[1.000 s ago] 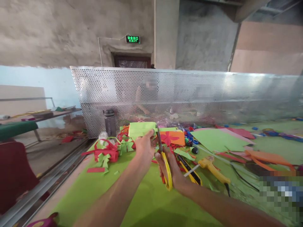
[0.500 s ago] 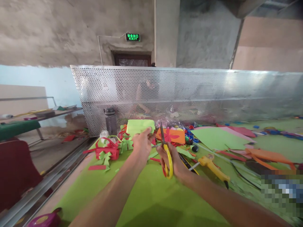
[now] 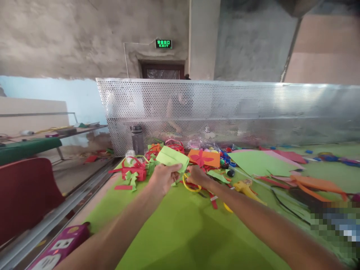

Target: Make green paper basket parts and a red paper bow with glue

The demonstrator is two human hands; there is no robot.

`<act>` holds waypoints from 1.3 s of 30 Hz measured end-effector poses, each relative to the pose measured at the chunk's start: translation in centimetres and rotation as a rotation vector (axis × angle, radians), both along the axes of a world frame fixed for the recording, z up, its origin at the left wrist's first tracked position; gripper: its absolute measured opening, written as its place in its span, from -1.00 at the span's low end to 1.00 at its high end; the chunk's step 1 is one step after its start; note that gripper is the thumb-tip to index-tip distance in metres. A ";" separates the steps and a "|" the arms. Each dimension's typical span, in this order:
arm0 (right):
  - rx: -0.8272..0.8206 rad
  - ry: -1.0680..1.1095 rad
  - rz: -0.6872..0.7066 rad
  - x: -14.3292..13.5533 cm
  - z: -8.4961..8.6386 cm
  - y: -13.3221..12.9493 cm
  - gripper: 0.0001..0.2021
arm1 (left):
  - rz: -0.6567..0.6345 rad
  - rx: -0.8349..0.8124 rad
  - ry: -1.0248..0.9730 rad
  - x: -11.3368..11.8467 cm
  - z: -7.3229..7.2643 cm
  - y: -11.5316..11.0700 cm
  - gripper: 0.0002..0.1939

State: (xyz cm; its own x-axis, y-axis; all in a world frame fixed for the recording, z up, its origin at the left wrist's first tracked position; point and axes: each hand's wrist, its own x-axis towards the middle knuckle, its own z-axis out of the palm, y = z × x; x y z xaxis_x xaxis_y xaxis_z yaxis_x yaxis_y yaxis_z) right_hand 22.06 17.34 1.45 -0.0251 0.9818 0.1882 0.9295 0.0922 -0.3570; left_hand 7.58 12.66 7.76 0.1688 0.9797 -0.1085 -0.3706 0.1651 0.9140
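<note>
My left hand (image 3: pixel 165 177) pinches a folded light-green sheet (image 3: pixel 172 158) between thumb and fingers, above the green tabletop (image 3: pixel 168 225). Just to the right, my right hand (image 3: pixel 198 176) is closed at the yellow-handled scissors (image 3: pixel 191 186). One handle loop shows below the fingers, and most of the blades are hidden. Behind the right hand lies an orange piece with a red flower shape (image 3: pixel 204 158). A red box-like piece with a green bow (image 3: pixel 134 174) stands left of my left hand.
A grey bottle (image 3: pixel 137 139) stands by the perforated metal panel (image 3: pixel 165 108). Yellow glue gun (image 3: pixel 247 189), large green sheet (image 3: pixel 261 161) and orange strips (image 3: pixel 317 183) lie on the right. A purple device (image 3: pixel 64 245) sits at the near left edge, beside a red chair (image 3: pixel 28 195).
The scissors have come down from upright, blades no longer pointing up, as my right hand moved beside the left. The green sheet has tilted. The view has shifted left.
</note>
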 end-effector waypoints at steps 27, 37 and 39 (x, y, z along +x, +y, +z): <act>0.934 -0.555 0.643 0.9 1.7 -11.9 -0.77 | -0.099 -0.152 0.148 -2.3 -4.9 -3.9 -0.70; 1.007 -0.697 0.742 1.4 1.5 -12.2 -0.84 | -0.118 -0.184 0.169 -2.0 -4.8 -4.1 -0.66; 1.010 -0.693 0.743 1.5 1.4 -12.2 -0.84 | -0.127 -0.186 0.175 -2.0 -4.8 -4.2 -0.66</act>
State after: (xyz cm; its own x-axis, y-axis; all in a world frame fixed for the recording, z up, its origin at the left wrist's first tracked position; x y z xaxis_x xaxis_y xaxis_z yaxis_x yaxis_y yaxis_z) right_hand 23.55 5.18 2.83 -0.8382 0.1554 0.5228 0.5103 0.5620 0.6510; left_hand 5.60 8.43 2.97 0.2519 0.9124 -0.3227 -0.1749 0.3708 0.9121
